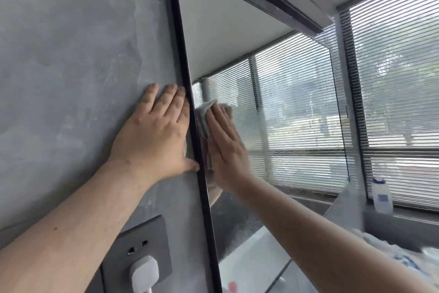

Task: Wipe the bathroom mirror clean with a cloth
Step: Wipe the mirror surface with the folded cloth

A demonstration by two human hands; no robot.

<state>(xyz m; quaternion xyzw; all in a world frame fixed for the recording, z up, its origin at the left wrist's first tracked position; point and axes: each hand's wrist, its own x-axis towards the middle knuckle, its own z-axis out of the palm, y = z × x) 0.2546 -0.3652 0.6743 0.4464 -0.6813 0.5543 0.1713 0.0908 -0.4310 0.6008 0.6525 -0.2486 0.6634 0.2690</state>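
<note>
The cloth, a pale crumpled rag, lies flat against the mirror at its left edge, about halfway up the visible glass and just beside the black frame. The right hand presses it there with straight fingers laid together, palm towards the glass. It does not curl round the cloth, which shows above and to the left of the fingertips. The left hand is spread flat on the grey wall, fingers straight. Its forefinger and thumb touch the outer side of the frame, and it holds nothing. It looks to be bracing the body.

By my judgement the wiping step is under way along the left edge. Faint arc-shaped smears show lower down and towards the mirror's right edge, so a good part of the glass seems left to do. The next move calls for steady flat pressure while the cloth slides rightwards or downwards. The cloth should stay bunched under the palm so that bare skin does not mark the glass.

Below the left forearm a dark socket plate carries a white plug. Well apart at the right, a white bottle stands on the sill beneath the slatted blinds.
</note>
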